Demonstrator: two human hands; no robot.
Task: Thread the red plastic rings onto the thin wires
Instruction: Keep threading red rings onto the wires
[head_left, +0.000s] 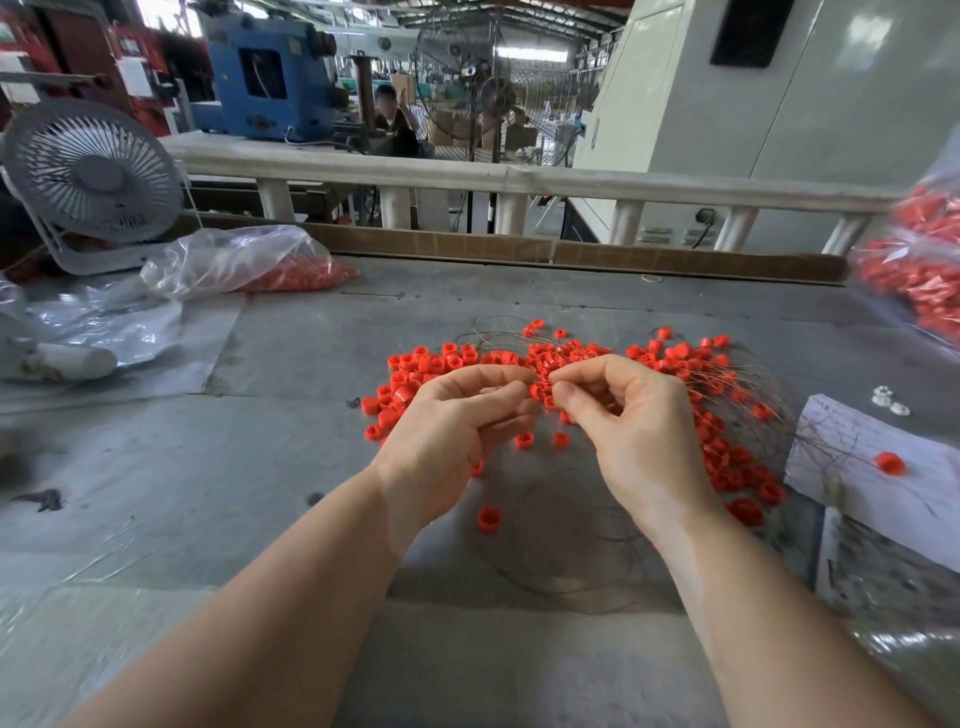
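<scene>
Several small red plastic rings (457, 361) lie scattered over the grey table (291, 467), spreading from centre to right. Thin grey wires (566, 551) loop on the table below my hands, and more wires fan out at the right among the rings. My left hand (447, 421) and my right hand (639, 421) are held close together over the pile, fingertips almost touching. Both pinch a thin wire near a red ring (540, 387) between them. A single ring (489, 518) lies alone near the wire loop.
A clear bag of red rings (244, 265) lies at the back left beside a white desk fan (91, 176). Another bag of rings (919, 270) is at the right edge. White paper (857, 447) with one ring sits at right. A railing runs behind the table.
</scene>
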